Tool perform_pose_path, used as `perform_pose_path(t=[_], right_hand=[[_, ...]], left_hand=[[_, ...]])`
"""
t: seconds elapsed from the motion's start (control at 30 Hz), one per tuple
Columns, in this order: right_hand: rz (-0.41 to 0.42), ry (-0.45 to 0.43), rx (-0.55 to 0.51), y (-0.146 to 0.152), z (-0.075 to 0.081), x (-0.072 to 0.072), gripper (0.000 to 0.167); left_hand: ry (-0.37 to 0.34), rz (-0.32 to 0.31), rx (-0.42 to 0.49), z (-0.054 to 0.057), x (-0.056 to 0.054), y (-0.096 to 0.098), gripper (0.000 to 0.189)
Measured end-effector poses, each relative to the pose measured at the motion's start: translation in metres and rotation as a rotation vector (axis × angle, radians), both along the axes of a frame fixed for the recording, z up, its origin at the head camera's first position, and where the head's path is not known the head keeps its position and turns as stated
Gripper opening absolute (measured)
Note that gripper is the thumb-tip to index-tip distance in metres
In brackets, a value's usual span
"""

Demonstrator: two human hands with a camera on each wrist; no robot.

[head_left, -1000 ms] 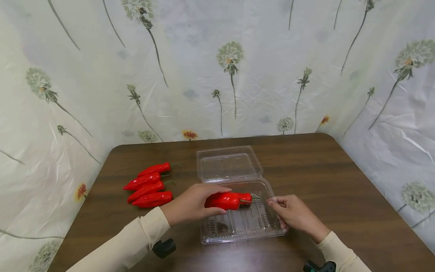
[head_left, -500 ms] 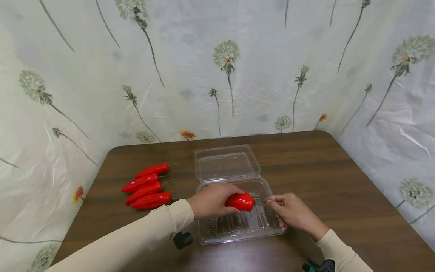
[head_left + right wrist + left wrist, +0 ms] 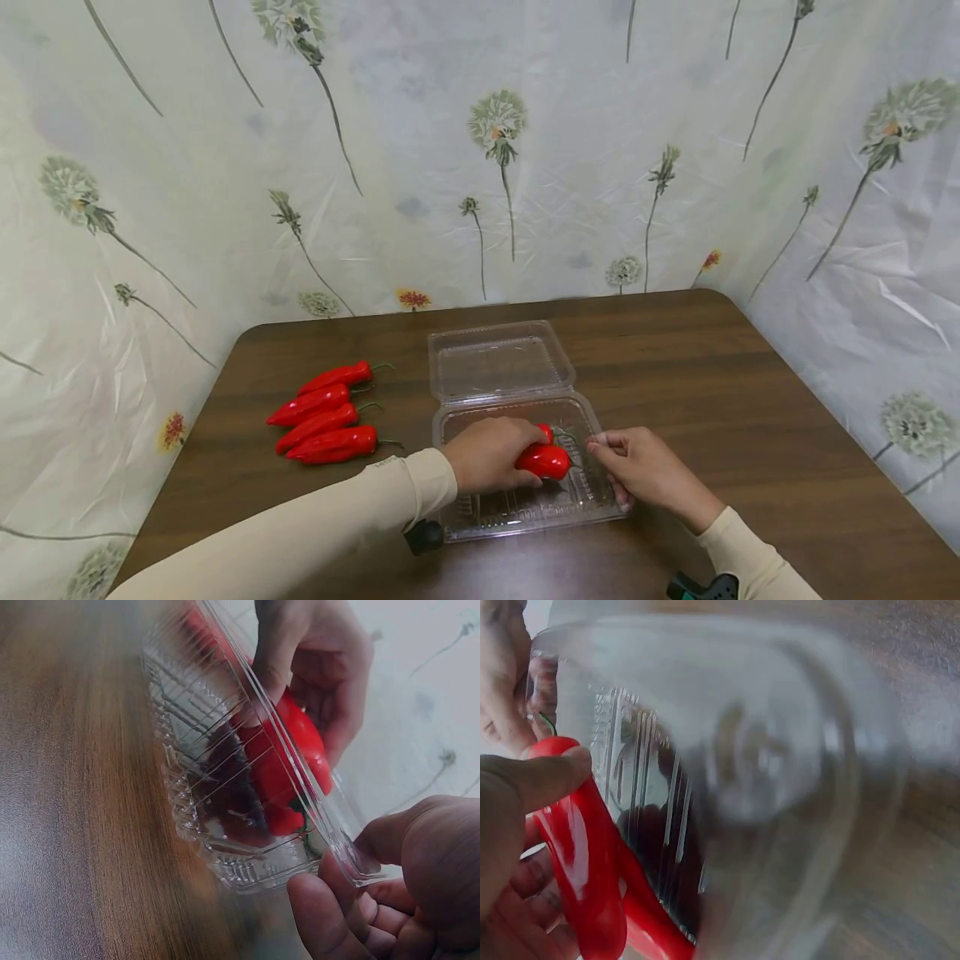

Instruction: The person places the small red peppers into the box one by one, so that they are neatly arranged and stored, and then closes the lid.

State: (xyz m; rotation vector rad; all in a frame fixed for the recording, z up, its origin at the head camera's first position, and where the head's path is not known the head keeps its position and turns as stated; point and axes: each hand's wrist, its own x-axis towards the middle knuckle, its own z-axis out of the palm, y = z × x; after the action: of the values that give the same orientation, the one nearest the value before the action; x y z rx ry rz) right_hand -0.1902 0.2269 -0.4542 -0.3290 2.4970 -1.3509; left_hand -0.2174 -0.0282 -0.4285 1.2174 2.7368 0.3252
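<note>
A long red pepper (image 3: 546, 463) is gripped by my left hand (image 3: 489, 454), low inside a clear plastic clamshell container (image 3: 491, 527). Its green stem points toward the container's right side. Just behind it another red pepper (image 3: 547, 432) lies in the container, partly covered by the left fingers. In the left wrist view, the thumb presses along the held pepper (image 3: 581, 855) near its stem end, and the second pepper (image 3: 646, 919) shows beside it. My right hand (image 3: 651, 468) pinches the container's right rim between thumb and fingers, also seen in the right wrist view.
Several red peppers (image 3: 333, 444) lie side by side on the left of the brown wooden table (image 3: 675, 358), stems to the right. The container's clear lid (image 3: 501, 368) lies folded open toward the back. A flower-patterned sheet (image 3: 420, 150) hangs behind the table.
My left hand has moved right and toward me with its pepper, lowering it into the container in front of the other pepper. The right hand keeps its pinch on the rim.
</note>
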Motion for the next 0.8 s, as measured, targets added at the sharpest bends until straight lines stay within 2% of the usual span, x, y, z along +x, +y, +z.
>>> perform_pose_path(t=[0.1,0.33,0.67,0.8], right_hand=[[0.002,-0.001,-0.004,-0.0003,-0.0002,0.0001,0.032],[0.001,0.002,-0.01,-0.001,-0.0009,-0.0004,0.033],[-0.003,-0.003,-0.011,-0.0022,-0.0005,-0.0005,0.032],[-0.002,0.0,-0.005,-0.0023,0.0004,0.0,0.032]], left_hand=[[0.07,-0.008,-0.025,-0.0015,0.0021,0.002,0.05],[0.305,-0.028,-0.086,-0.0024,0.0069,0.0014,0.047],[0.403,-0.022,-0.139,-0.0072,0.0086,0.0015,0.046],[0.417,-0.027,-0.15,-0.0078,0.0087,0.0009,0.047]])
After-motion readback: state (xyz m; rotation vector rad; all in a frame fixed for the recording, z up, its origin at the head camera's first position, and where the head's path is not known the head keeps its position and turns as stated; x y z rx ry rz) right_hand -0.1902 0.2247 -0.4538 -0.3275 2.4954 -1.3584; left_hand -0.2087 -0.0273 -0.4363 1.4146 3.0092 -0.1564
